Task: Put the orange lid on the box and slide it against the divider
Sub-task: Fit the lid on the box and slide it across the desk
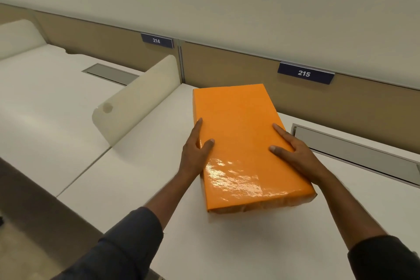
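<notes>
White worktop point(136, 188) at desk 215, and the orange lid point(245, 143) is sitting on the box, long axis running near-to-far. Left hand point(195, 150) and right hand point(295, 150) are flanking it, fingers spread flat along its sides. Divider point(136, 100) is lying off to the left, apart from the box, so probably a leftward push.

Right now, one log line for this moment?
lid: on box | left hand, right hand: gripping lid sides | divider: gap remains | desk
</notes>
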The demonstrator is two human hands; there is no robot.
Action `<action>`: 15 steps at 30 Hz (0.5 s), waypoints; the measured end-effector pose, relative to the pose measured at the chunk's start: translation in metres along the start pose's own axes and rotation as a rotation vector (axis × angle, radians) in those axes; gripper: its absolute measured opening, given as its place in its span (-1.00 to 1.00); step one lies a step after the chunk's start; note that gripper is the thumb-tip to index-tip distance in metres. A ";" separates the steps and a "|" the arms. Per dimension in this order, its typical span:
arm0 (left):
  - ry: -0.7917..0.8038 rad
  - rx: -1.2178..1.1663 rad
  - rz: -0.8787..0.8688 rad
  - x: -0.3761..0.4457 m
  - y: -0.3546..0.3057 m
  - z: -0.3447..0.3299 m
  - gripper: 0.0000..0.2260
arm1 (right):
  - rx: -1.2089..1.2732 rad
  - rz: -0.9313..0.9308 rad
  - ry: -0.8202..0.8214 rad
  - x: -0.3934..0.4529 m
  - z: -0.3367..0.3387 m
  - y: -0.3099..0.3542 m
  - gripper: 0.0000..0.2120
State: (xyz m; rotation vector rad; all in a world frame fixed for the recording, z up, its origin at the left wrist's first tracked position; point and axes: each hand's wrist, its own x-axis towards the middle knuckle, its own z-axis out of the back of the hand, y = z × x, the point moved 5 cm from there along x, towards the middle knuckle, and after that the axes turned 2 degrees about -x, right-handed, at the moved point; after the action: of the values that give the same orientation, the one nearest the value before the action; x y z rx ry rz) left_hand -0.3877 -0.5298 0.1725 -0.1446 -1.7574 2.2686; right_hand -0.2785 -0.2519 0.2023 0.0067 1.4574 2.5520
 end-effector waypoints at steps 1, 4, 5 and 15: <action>0.009 -0.003 0.002 0.014 0.003 0.016 -0.35 | -0.001 -0.004 -0.010 0.012 -0.012 0.009 -0.33; 0.029 -0.007 0.012 0.055 0.017 0.064 -0.31 | -0.003 -0.020 -0.046 0.051 -0.051 0.033 -0.31; 0.036 -0.004 0.013 0.068 0.023 0.078 -0.31 | -0.005 -0.028 -0.054 0.064 -0.065 0.039 -0.30; 0.090 0.036 0.053 0.200 0.080 0.178 -0.32 | 0.010 -0.112 -0.109 0.189 -0.170 0.079 -0.28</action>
State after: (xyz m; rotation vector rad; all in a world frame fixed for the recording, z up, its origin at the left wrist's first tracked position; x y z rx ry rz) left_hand -0.6344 -0.6606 0.1587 -0.2854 -1.6855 2.2910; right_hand -0.4946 -0.4020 0.1645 0.0636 1.3901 2.4154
